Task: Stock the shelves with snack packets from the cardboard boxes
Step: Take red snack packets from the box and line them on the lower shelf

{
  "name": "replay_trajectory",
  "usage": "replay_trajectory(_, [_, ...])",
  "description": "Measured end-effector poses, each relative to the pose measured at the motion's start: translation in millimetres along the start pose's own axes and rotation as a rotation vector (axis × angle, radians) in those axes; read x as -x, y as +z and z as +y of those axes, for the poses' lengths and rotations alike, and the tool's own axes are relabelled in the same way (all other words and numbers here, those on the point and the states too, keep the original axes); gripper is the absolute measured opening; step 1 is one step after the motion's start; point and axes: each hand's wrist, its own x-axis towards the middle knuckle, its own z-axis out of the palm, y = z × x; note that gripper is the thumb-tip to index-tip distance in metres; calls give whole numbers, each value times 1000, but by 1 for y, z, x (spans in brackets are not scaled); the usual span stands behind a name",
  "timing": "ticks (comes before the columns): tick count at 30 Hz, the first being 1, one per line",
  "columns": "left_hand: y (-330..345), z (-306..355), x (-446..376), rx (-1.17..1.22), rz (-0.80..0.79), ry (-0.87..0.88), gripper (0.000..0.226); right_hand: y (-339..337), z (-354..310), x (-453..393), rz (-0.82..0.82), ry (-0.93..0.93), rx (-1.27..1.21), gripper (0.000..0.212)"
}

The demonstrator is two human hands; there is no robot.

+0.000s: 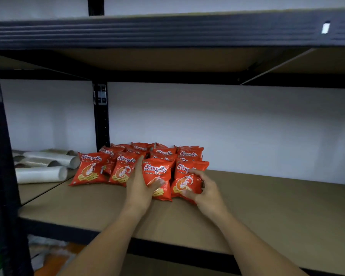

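Observation:
Several red prawn-cracker packets stand in rows on the brown shelf board [267,206], leaning back toward the white wall. My left hand [139,188] holds the left side of a front packet [159,174], thumb across its face. My right hand [204,191] curls round the lower right of the neighbouring front packet [185,180], thumb under its bottom edge. Two more front packets [90,172] [123,170] stand to the left. No cardboard box is in view.
White plastic-wrapped rolls [42,174] lie at the shelf's left end. A black upright post [102,120] stands behind the packets and another [2,156] frames the left. The upper shelf beam [167,30] hangs overhead. Bare board stretches right of the packets.

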Motion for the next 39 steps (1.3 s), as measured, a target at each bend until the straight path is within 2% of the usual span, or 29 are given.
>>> replay_trajectory(6, [16,-16,-20,-169,-21,46,97,4,19,-18,-8,-56,204,73])
replay_trajectory(16, [18,-20,-20,-289,-61,34,90,-1,28,-16,-7,-44,221,76])
replay_trajectory(26, [7,-1,4,-452,-40,-20,92,-12,6,15,-18,-16,289,90])
replay_trajectory(33, [2,30,65,-318,-35,30,87,-49,-21,83,8,13,319,71])
replay_trajectory(39, [29,72,147,-29,-123,94,41,-95,-31,163,50,53,330,45])
